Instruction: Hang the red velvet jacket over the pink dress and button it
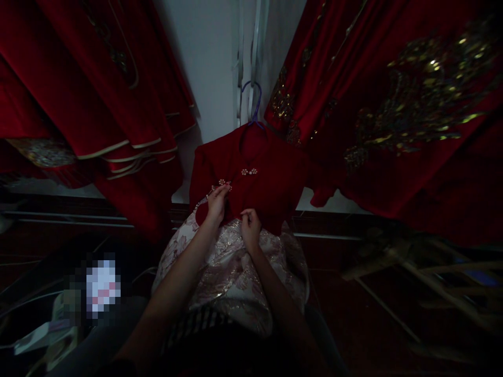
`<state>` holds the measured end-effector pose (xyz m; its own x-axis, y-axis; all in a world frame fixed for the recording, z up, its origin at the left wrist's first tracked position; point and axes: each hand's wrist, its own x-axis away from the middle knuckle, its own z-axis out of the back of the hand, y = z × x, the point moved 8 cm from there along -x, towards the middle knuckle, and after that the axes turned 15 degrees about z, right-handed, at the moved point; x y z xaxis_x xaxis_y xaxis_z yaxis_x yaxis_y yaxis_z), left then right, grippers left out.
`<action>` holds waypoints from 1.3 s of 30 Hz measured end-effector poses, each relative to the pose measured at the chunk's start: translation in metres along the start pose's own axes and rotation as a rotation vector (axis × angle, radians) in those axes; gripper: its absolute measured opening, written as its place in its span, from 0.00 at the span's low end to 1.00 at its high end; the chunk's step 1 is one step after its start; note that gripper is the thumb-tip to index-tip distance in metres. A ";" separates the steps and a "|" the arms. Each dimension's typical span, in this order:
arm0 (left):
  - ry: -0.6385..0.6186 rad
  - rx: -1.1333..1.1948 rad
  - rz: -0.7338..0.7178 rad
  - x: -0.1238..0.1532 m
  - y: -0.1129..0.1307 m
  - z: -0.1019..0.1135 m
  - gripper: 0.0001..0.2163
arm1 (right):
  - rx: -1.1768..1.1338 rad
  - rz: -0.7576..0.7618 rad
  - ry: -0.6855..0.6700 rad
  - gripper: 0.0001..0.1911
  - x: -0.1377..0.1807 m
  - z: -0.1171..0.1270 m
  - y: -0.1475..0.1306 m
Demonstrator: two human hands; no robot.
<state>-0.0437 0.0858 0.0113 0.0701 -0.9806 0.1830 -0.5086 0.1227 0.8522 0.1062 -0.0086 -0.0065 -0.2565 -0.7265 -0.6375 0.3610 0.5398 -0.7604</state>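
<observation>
A red top (pixel 271 178) hangs in front of me from a purple hanger (pixel 257 102). Two pearl-like flower clasps (pixel 249 172) sit below its neck opening. My left hand (pixel 217 203) is at the top's left side, with its fingers pinched on a beaded flower ornament (pixel 222 183). From it a string of beads runs down to the left. Close to the lower hem, my right hand (pixel 250 230) is closed, and what lies in its fingers is hidden. Below both hands spreads a pale, shiny floral fabric (pixel 236 267).
Long red garments (pixel 118 89) hang on the left, and others with gold sequins (pixel 424 99) on the right. A pale wall with metal rails (pixel 255 47) stands behind. Wooden slatted furniture (pixel 424 283) is at lower right; white objects (pixel 47 335) lie at lower left.
</observation>
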 end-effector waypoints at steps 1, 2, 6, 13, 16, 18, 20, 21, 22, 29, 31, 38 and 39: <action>0.022 0.015 0.003 0.000 0.000 0.001 0.12 | -0.002 0.001 -0.002 0.09 0.000 0.000 0.000; 0.044 0.029 0.011 0.000 0.000 0.002 0.11 | -0.003 0.004 -0.002 0.09 0.000 0.000 -0.001; 0.119 0.051 0.080 0.005 -0.005 0.005 0.12 | -0.015 0.011 0.002 0.08 0.002 0.001 -0.003; -0.105 -0.378 -0.222 0.022 0.041 -0.053 0.07 | -0.025 -0.005 0.120 0.07 0.006 0.013 -0.005; -0.138 -0.795 -0.581 0.039 0.080 -0.092 0.08 | -0.036 -0.015 0.140 0.07 0.007 0.015 -0.004; -0.097 -1.162 -0.758 0.047 0.092 -0.112 0.09 | -0.037 -0.020 0.132 0.07 0.007 0.015 -0.003; -0.062 -1.484 -0.902 0.051 0.096 -0.127 0.10 | -0.039 -0.025 0.128 0.07 0.006 0.014 -0.003; -0.062 -1.596 -0.967 0.053 0.097 -0.133 0.10 | -0.040 -0.029 0.128 0.07 0.006 0.014 -0.002; -0.072 -1.675 -1.033 0.055 0.097 -0.138 0.11 | -0.040 -0.033 0.128 0.07 0.006 0.014 -0.002; -0.272 -1.795 -1.490 0.069 0.089 -0.151 0.12 | -0.046 -0.081 0.119 0.08 0.010 0.011 0.002; -0.300 -1.812 -1.586 0.072 0.087 -0.146 0.12 | -0.038 -0.085 0.118 0.07 0.009 0.013 -0.004; -0.347 -1.848 -1.746 0.076 0.089 -0.139 0.14 | -0.015 0.058 0.258 0.07 -0.080 0.037 -0.071; -0.304 -1.854 -1.729 0.074 0.092 -0.140 0.14 | -0.032 0.087 0.237 0.09 -0.102 0.033 -0.081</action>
<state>0.0349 0.0460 0.1716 -0.7096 -0.3058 -0.6347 0.6664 -0.5838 -0.4638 0.1333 0.0082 0.1241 -0.4302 -0.5588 -0.7089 0.3632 0.6118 -0.7027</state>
